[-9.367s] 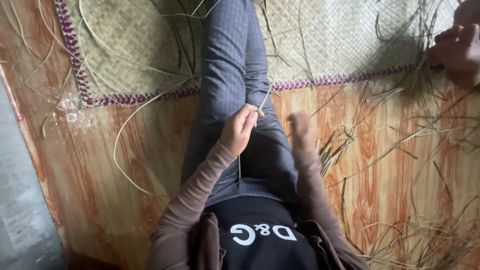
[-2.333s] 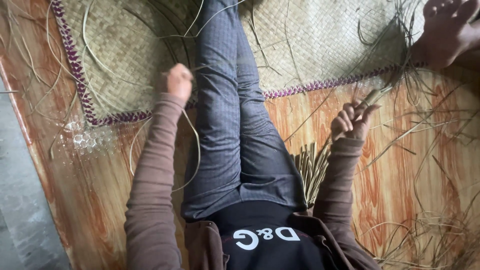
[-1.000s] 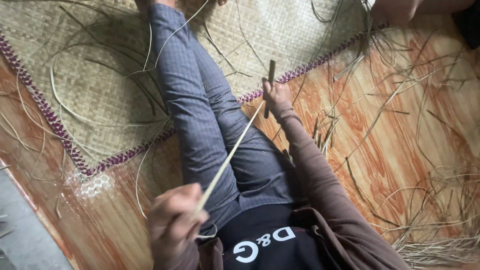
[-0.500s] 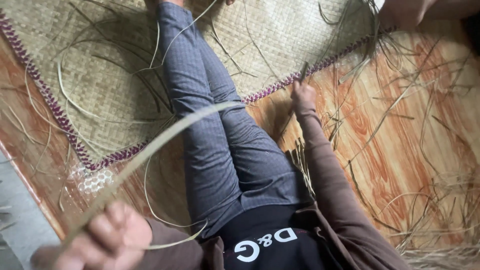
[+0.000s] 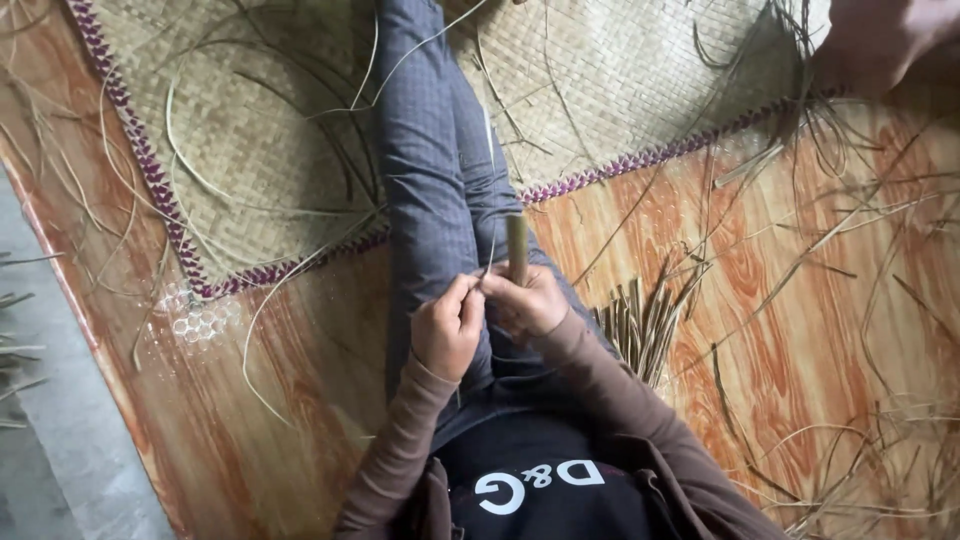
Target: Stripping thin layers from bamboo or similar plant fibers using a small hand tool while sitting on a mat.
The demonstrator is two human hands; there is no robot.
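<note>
Both hands are back together over the lap: the left hand [image 5: 445, 330], flung wide with a long strip half a second ago, now pinches a thin strip [image 5: 490, 255] beside the right hand [image 5: 525, 300], whose grip clenches an upright cane stick [image 5: 517, 248]. A fresh split is under way.

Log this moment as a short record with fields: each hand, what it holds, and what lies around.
left hand: left hand over the lap, fingers pinching a thin strand close to the right hand
right hand: right hand gripping an upright stick-like tool
legs: grey trousers, stretched out over the mat
mat: woven mat with purple edging
floor: wood-pattern floor
beside the right arm: bundle of cut reed pieces
loose material: long reed strands scattered on the mat
top right corner: another person's hand
</note>
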